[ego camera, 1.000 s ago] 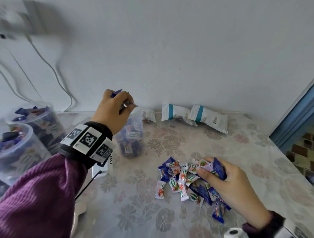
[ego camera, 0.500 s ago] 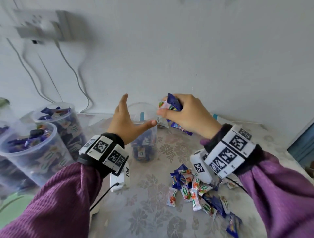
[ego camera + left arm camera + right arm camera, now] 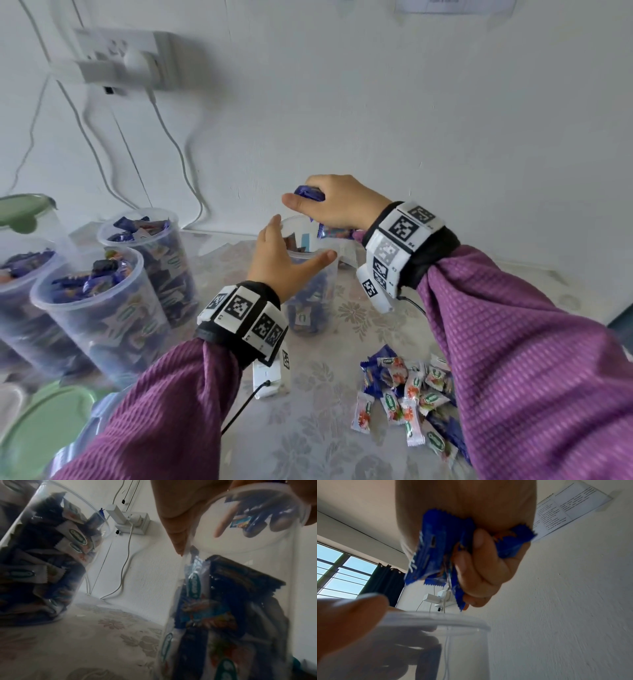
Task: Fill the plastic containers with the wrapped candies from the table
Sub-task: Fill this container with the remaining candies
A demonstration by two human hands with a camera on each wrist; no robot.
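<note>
Over by the left edge of the table with the pale flowered cloth (image 3: 308,438) stand several clear, round plastic containers heaped with blue and white wrapped candies (image 3: 102,308), and flat pale-green lids (image 3: 44,425) lie at the near left corner in front of them. Behind these, on the white wall, hangs a white socket block with a plugged-in charger (image 3: 116,58), its cables dropping to the back edge. Near the middle of the table stands one more clear plastic container, partly filled with candies (image 3: 310,308); the left hand (image 3: 284,263) grips it just under the rim, thumb on the near side and fingers curled round the far wall. Directly above that open mouth is the right hand (image 3: 337,205), clamped around a bunch of blue-wrapped candies (image 3: 440,555) whose crimped ends stick out below the fingers, close over the rim but not inside. Toward the near right corner a loose pile of white and blue wrapped candies (image 3: 407,394) lies on the cloth, partly hidden by the purple right sleeve (image 3: 534,359).
</note>
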